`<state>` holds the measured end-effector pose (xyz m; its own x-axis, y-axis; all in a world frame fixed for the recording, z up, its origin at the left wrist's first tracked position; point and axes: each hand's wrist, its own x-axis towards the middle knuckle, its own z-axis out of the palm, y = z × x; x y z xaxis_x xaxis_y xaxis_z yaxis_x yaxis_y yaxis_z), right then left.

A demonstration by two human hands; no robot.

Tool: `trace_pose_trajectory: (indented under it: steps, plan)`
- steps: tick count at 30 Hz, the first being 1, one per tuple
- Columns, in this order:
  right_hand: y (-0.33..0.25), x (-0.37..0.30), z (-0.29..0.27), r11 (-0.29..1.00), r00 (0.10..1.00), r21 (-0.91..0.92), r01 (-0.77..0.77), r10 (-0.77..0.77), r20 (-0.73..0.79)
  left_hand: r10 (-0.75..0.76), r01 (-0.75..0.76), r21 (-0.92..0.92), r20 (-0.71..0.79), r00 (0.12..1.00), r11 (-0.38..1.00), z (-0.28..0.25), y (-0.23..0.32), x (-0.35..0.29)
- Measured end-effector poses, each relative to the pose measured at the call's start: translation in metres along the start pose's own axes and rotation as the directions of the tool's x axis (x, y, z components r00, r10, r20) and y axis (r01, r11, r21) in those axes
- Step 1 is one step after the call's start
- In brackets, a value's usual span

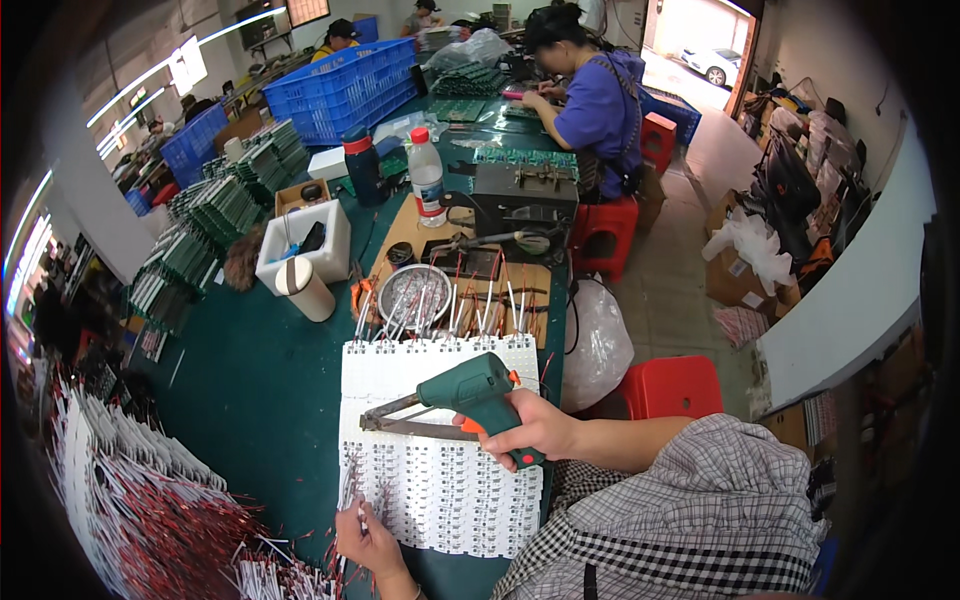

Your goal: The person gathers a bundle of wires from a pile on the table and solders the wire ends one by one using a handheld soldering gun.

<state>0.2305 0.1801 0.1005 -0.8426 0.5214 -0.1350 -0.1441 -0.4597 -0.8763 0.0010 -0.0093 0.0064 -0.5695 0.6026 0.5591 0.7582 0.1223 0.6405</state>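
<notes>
My right hand (535, 428) is wrapped round the handle of a green soldering gun (465, 387) with an orange trigger. Its narrow metal tip points left, above a panel of small white circuit boards (455, 495). My left hand (368, 540) is closed at the panel's lower left edge, pinching a few thin wires (350, 482) that reach up over the boards. Exactly how those wires lie between the fingers is hard to make out. Along the panel's far edge, red and white wires (485, 312) stand up from the boards.
A big heap of red and white wires (165, 510) fills the near left. Beyond the panel are a round metal dish (414, 297), a cream cup (304, 290), a white foam box (303, 250) and a water bottle (426, 180). A co-worker in purple (600, 105) sits at the far end; a red stool (672, 388) stands at right.
</notes>
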Motion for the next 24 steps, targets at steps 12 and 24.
trace_pose_trajectory:
  steps: [12,24]
  plan:
    - [0.011,0.007,-0.009,0.998,0.999,0.041,-0.037,0.037,0.006,-0.132,0.133,0.020,-0.033,0.991,0.991,-0.018,0.032,0.014]
    - [0.005,0.017,-0.015,0.998,0.995,0.000,0.071,-0.070,-0.066,-0.396,0.400,-0.298,0.078,0.915,0.867,0.002,0.034,0.035]
